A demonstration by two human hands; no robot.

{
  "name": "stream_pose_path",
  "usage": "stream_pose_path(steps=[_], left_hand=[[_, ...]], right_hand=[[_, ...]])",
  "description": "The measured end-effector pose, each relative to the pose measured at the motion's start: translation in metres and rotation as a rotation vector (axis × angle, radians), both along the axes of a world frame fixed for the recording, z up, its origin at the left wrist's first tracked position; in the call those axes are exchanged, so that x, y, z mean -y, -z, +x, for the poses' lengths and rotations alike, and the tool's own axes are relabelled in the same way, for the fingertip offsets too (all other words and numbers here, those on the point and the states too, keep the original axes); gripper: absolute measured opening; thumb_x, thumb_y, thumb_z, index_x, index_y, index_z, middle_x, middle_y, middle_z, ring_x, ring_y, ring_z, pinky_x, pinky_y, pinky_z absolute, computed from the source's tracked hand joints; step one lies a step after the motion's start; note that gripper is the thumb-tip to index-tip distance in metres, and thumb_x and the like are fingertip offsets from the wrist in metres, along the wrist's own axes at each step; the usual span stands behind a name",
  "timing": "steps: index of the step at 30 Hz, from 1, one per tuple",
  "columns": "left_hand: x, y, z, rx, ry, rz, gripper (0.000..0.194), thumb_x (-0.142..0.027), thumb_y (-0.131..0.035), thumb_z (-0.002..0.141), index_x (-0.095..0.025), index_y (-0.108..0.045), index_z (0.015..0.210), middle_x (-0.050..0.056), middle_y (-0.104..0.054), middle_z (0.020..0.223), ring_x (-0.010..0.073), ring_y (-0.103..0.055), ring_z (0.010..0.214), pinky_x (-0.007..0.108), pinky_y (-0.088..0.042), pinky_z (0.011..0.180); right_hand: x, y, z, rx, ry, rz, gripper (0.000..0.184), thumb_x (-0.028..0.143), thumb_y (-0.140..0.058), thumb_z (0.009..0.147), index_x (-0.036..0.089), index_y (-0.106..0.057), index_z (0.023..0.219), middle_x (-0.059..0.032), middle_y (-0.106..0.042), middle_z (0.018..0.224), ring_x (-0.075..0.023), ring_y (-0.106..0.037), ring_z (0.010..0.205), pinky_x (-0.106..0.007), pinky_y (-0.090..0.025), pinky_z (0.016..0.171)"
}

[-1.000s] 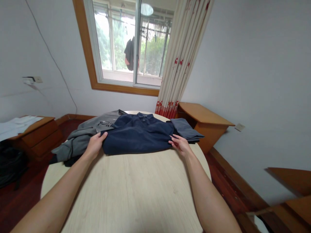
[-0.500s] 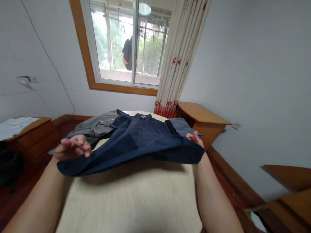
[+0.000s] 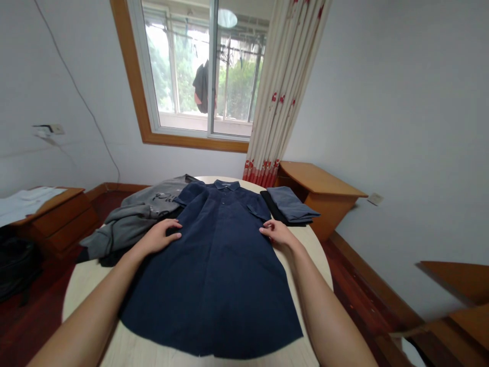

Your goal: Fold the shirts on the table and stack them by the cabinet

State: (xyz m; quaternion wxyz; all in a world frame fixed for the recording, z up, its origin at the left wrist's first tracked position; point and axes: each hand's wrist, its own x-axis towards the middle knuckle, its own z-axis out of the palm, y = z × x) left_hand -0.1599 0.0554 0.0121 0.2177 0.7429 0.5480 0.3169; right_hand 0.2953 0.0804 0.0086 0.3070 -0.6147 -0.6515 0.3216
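Left hand (image 3: 161,237) spread, can't tell if right hand (image 3: 278,233) pinches cloth; navy shirt (image 3: 217,275) likely light, limp, best held by 2 side edges.

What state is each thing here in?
Navy shirt: spread out, front up
Gray sweatshirt: rumpled, unfolded
Blue-gray garment: folded
Curtain: gathered to one side
Drawers: shut
Left hand: open, on the shirt
Right hand: at the shirt's edge, grip unclear
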Motion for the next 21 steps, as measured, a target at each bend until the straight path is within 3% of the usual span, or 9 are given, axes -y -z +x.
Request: stream_pose_path(steps=[3, 6, 11, 17, 21], left_hand=[[-0.005, 0.008, 0.002, -0.187, -0.052, -0.015, 0.053, -0.058, -0.069, 0.07, -0.019, -0.075, 0.106, 0.013, -0.067, 0.125, 0.0302, -0.066, 0.106, 0.041, -0.05, 0.097], [-0.007, 0.009, 0.006, -0.327, -0.064, -0.061, 0.037, -0.04, -0.066, 0.075, -0.021, -0.076, 0.106, 0.01, -0.069, 0.117, 0.0268, -0.068, 0.095, 0.036, -0.052, 0.087], [-0.002, 0.006, 0.014, -0.427, -0.088, -0.114, 0.033, -0.035, -0.059, 0.084, -0.023, -0.075, 0.109, 0.006, -0.072, 0.096, 0.0255, -0.068, 0.092, 0.034, -0.051, 0.08], [0.027, 0.014, 0.033, -0.584, -0.186, 0.122, 0.04, -0.029, -0.038, 0.095, -0.019, -0.07, 0.118, 0.013, -0.068, 0.115, 0.0293, -0.063, 0.107, 0.041, -0.05, 0.092], [0.057, 0.021, 0.026, -0.621, -0.217, 0.12, 0.049, -0.041, -0.035, 0.099, -0.022, -0.06, 0.137, 0.013, -0.057, 0.142, 0.0317, -0.052, 0.128, 0.049, -0.044, 0.103]], right_hand=[[-0.004, 0.002, -0.006, 0.165, 0.017, 0.03, 0.035, 0.022, -0.081, 0.073, 0.015, -0.064, 0.102, 0.0042, -0.06, 0.068, -0.0118, -0.056, 0.061, -0.023, -0.042, 0.06], [-0.006, 0.004, -0.01, 0.286, -0.004, 0.027, 0.031, 0.014, -0.079, 0.07, 0.016, -0.063, 0.097, 0.0038, -0.06, 0.071, -0.0118, -0.057, 0.064, -0.022, -0.04, 0.06], [-0.009, 0.009, 0.003, 0.357, 0.092, -0.006, 0.025, 0.011, -0.076, 0.07, 0.017, -0.062, 0.089, 0.0003, -0.065, 0.08, -0.0132, -0.06, 0.072, -0.022, -0.041, 0.062], [0.001, 0.008, 0.007, 0.453, 0.262, 0.021, 0.02, 0.022, -0.072, 0.079, 0.02, -0.064, 0.097, -0.0054, -0.072, 0.1, -0.0191, -0.066, 0.091, -0.025, -0.045, 0.073], [0.028, 0.001, 0.001, 0.536, 0.284, -0.011, 0.03, 0.039, -0.069, 0.084, 0.019, -0.065, 0.106, -0.0124, -0.072, 0.109, -0.0261, -0.068, 0.1, -0.03, -0.048, 0.078]])
